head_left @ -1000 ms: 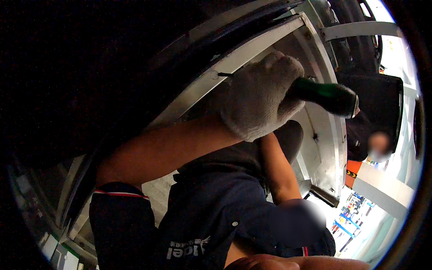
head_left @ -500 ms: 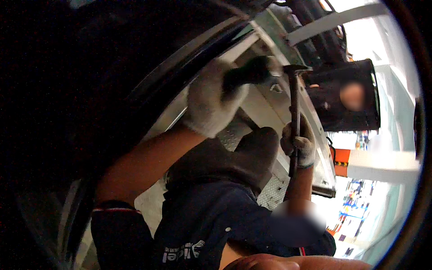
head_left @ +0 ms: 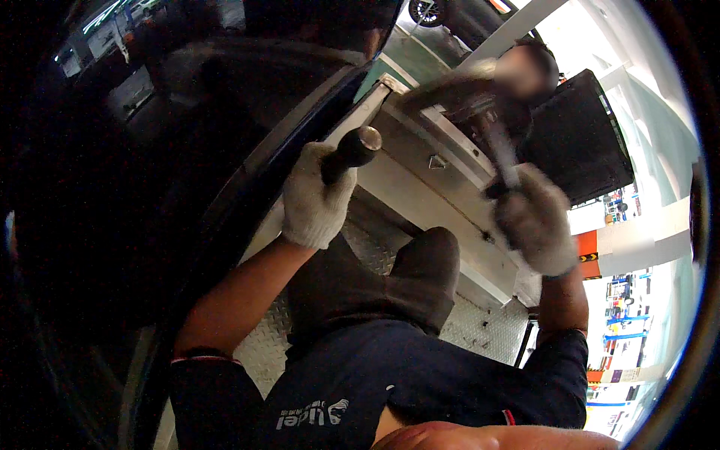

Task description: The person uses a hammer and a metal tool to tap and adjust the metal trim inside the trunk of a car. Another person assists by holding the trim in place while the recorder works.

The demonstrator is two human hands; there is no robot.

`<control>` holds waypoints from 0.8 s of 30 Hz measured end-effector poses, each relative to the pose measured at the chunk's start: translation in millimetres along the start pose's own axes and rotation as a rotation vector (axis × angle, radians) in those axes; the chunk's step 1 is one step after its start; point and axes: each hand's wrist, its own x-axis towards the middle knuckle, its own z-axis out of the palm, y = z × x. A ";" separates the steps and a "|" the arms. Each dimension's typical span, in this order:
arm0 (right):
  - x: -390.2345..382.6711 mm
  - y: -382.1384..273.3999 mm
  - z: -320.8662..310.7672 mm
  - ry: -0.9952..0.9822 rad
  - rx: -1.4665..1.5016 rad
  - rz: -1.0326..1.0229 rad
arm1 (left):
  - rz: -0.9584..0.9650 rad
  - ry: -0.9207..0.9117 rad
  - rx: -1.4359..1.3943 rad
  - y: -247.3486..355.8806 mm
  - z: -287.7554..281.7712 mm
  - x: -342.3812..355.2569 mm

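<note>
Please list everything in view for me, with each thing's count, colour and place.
Tool handle: one, black with metal end, in left grip
Hammer-like tool: one, grey shaft, blurred, in right grip
Vehicle body: one, dark and glossy, left
Metal panel: one, pale grey, centre
Treadplate: grey, around the legs, count unclear
Black panel: one, upper right
Co-worker: one, dark headwear, upper right
Wheel: one, black, top
Beam: one, pale with orange band, right
Trousers: one pair, dark, centre
Shirt: one, navy, bottom
Left grip: one, whitish glove, centre-left
Right grip: one, whitish glove, right
</note>
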 end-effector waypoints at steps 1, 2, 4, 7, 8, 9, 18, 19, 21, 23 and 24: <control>-19.4 21.0 -30.8 0.204 -0.109 -0.063 | 0.024 -0.004 -0.001 2.3 4.9 1.0; -26.3 20.6 -72.5 0.207 -0.020 -0.167 | 0.039 -0.002 0.013 4.7 6.3 0.9; -33.3 -11.9 -122.6 0.154 0.145 -0.327 | 0.057 0.011 -0.004 10.9 10.4 -1.5; -7.3 -8.4 -24.8 0.003 0.125 -0.005 | 0.091 0.033 0.036 7.5 5.8 -4.7; 1.2 -9.7 15.1 -0.089 0.075 0.138 | 0.103 0.038 0.052 6.3 -2.3 -7.6; -0.1 -15.7 38.0 -0.145 0.046 0.255 | 0.116 0.048 0.044 2.2 -2.4 -4.5; -53.0 24.0 42.4 0.335 0.493 0.192 | 0.311 -0.218 0.160 34.1 23.0 -22.2; -54.5 26.7 44.1 0.333 0.490 0.209 | 0.341 -0.205 0.181 33.7 23.5 -24.1; -58.9 39.4 51.4 0.336 0.519 0.247 | 0.316 -0.199 0.238 28.6 24.7 -22.1; -60.5 46.0 57.1 0.232 0.506 0.299 | 0.266 -0.186 0.246 24.7 23.7 -20.0; -60.1 49.6 59.5 0.183 0.503 0.320 | 0.233 -0.176 0.228 25.9 21.9 -17.1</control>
